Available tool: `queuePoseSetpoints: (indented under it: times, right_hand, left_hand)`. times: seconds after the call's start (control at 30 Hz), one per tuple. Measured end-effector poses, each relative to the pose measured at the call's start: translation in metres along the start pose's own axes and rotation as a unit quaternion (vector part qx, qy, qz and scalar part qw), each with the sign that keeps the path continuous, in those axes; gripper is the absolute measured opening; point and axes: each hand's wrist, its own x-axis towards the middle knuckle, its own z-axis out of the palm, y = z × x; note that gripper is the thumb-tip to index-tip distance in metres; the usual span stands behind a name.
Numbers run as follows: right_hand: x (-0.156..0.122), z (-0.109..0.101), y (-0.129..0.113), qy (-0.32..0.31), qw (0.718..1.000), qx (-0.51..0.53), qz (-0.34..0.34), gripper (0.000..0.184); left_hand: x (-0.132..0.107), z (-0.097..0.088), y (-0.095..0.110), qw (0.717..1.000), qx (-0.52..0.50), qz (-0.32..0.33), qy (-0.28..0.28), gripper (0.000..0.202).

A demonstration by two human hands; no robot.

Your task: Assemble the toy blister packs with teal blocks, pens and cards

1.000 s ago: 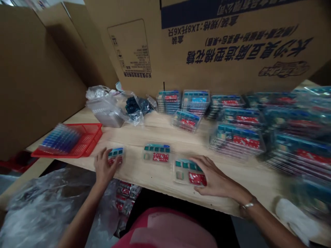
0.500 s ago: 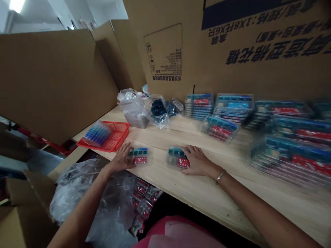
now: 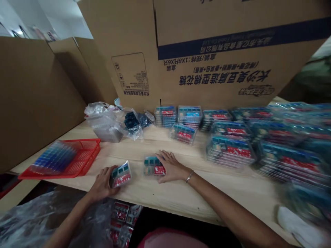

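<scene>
My left hand grips a small clear plastic pack with teal squares and a red white-spotted strip. That pack is tilted up at the table's front edge. My right hand wraps round the right end of a second such pack, which lies flat on the wooden table. The fingers cover part of its red strip. Behind my right hand a loose pack leans in front of stacked packs. To the left of my left hand is a red plastic basket holding blue clear pieces.
Stacks of packs fill the table's right side. A grey container and a plastic bag with dark contents stand at the back. Large cardboard walls the rear. Below the front edge are clear plastic and more red packs.
My view has swung to the right. My left hand has lifted and tilted its pack, which lay flat before. My right hand still holds its pack on the table.
</scene>
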Motion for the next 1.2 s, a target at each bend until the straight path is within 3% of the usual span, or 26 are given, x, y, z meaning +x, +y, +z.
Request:
queuePoseSetpoints:
  times: [0.07, 0.13, 0.23, 0.33, 0.43, 0.53, 0.63, 0.77, 0.87, 0.97, 1.03, 1.13, 1.2]
  right_hand:
    - [-0.007, -0.005, 0.007, 0.038, 0.998, 0.045, -0.007, 0.11]
    - [-0.014, -0.01, 0.016, 0.127, 0.986, 0.111, -0.004, 0.092]
    - [-0.019, -0.01, 0.025, 0.256, 0.935, 0.235, 0.067, 0.057]
    - [-0.017, 0.006, 0.021, 0.271, 0.904, 0.294, 0.148, 0.051]
    - [-0.014, 0.03, 0.011, 0.252, 0.92, 0.262, 0.146, 0.06]
    - [-0.011, 0.047, 0.006, 0.259, 0.918, 0.26, 0.148, 0.068]
    - [-0.008, 0.055, 0.006, 0.263, 0.902, 0.29, 0.18, 0.071]
    - [-0.006, 0.056, 0.015, 0.279, 0.881, 0.313, 0.216, 0.07]
    - [-0.008, 0.035, 0.035, 0.328, 0.871, 0.3, 0.21, 0.07]
    - [-0.005, -0.013, 0.064, 0.391, 0.86, 0.237, 0.226, 0.069]
    - [0.003, -0.052, 0.084, 0.406, 0.852, 0.171, 0.283, 0.067]
    - [0.017, -0.099, 0.105, 0.408, 0.837, 0.108, 0.349, 0.065]
    - [0.024, -0.113, 0.109, 0.421, 0.827, 0.09, 0.361, 0.062]
  left_hand:
    - [0.013, -0.006, 0.014, 1.0, 0.001, 0.016, 0.014, 0.07]
    - [0.031, -0.011, 0.04, 0.998, 0.011, 0.056, 0.018, 0.075]
    - [0.063, -0.008, 0.091, 0.991, 0.021, 0.131, 0.005, 0.083]
    - [0.085, 0.006, 0.131, 0.982, 0.023, 0.185, -0.039, 0.091]
    - [0.086, 0.025, 0.137, 0.976, -0.03, 0.207, -0.056, 0.097]
    - [0.068, 0.045, 0.122, 0.98, -0.17, 0.102, 0.017, 0.089]
    - [0.047, 0.07, 0.113, 0.943, -0.322, -0.064, 0.05, 0.071]
    - [0.042, 0.091, 0.126, 0.894, -0.424, -0.132, 0.058, 0.069]
    - [0.075, 0.087, 0.15, 0.879, -0.46, -0.106, 0.06, 0.067]
    - [0.139, 0.067, 0.184, 0.86, -0.506, -0.035, 0.055, 0.069]
    - [0.189, 0.051, 0.209, 0.839, -0.543, -0.001, 0.041, 0.069]
    - [0.252, 0.038, 0.24, 0.825, -0.564, -0.029, 0.025, 0.065]
    - [0.28, 0.039, 0.25, 0.829, -0.557, -0.045, 0.02, 0.056]
